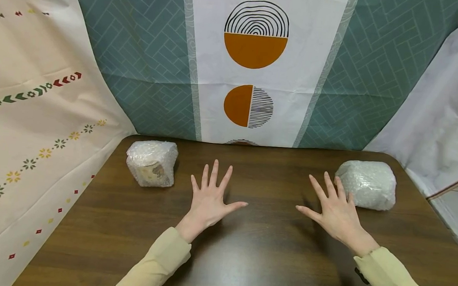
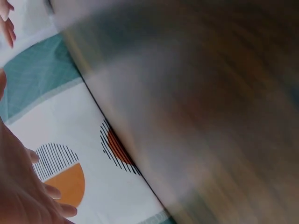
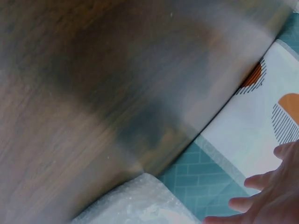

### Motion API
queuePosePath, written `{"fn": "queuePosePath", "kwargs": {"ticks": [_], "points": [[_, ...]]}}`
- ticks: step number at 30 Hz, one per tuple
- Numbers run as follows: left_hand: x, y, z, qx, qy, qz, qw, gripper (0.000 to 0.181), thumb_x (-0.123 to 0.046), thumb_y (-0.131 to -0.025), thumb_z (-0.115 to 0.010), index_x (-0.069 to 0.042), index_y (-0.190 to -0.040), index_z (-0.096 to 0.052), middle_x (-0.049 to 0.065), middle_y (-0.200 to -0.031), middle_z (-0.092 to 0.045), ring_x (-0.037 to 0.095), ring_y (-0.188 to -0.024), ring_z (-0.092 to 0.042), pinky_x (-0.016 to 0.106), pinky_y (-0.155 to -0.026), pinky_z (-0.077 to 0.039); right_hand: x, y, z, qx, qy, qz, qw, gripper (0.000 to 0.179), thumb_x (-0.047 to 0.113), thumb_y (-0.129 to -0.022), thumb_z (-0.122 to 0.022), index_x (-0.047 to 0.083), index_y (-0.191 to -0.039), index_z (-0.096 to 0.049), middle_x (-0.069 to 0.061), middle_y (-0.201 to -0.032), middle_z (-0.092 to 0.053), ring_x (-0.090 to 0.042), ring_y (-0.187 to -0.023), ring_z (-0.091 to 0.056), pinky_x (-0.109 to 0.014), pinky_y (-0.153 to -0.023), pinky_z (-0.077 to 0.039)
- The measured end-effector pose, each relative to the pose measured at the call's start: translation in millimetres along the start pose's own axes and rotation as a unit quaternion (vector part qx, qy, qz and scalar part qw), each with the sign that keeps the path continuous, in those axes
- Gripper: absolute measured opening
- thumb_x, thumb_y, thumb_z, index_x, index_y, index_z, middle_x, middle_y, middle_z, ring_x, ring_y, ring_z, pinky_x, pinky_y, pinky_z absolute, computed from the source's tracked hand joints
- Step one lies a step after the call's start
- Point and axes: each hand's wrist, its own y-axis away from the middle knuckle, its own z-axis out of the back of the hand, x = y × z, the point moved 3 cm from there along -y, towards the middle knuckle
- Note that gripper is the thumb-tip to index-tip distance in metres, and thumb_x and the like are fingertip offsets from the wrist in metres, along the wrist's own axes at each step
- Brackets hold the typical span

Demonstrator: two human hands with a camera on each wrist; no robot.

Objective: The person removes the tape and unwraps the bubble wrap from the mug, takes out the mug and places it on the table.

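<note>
My left hand [image 1: 209, 202] is spread above the table, fingers straight and apart, holding nothing. To its left sits a bubble-wrapped bundle [image 1: 152, 163], with a beige, dark-marked patch showing through the wrap. My right hand [image 1: 337, 213] is likewise spread, palm down, with nothing in it. Its outer fingers overlap the edge of a second, whitish bubble-wrapped bundle [image 1: 367, 184] in the head view. That bundle [image 3: 142, 203] also shows at the bottom of the right wrist view, beside the right hand [image 3: 275, 191]. In the left wrist view the left hand [image 2: 23, 182] appears at the lower left.
A dark brown wooden table [image 1: 261, 244] spans the space beneath both hands. Behind it hangs a green and white curtain [image 1: 214, 70] with orange half-circles. Patterned cloth [image 1: 32, 123] closes off the left side, and white cloth [image 1: 449, 111] the right.
</note>
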Motion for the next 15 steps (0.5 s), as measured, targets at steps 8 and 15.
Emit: {"fn": "queuePosePath", "kwargs": {"ticks": [8,15], "points": [[-16.5,-8.0,1.3,-0.014,0.006,-0.005,0.9999,0.098,-0.086,-0.067,-0.023,-0.030,-0.145,-0.002,0.009,-0.149,0.007,0.035,-0.132,-0.004,0.065,-0.094,-0.007,-3.4,-1.7,5.7,-0.013,-0.008,0.003,0.9999,0.088,0.063,-0.079,-0.053,0.020,-0.146,-0.016,-0.024,-0.143,-0.015,-0.050,-0.124,-0.016,-0.068,-0.085,-0.020],[-30.3,-13.6,1.6,-0.017,0.035,-0.011,0.9992,0.098,-0.085,-0.069,-0.026,-0.028,-0.146,-0.007,0.009,-0.149,0.006,0.035,-0.132,-0.004,0.061,-0.097,-0.009,-7.3,-3.9,13.9,-0.025,-0.046,-0.005,0.9986,0.086,0.058,-0.079,-0.057,0.020,-0.145,-0.018,-0.021,-0.144,-0.016,-0.046,-0.126,-0.015,-0.069,-0.083,-0.023]]}}
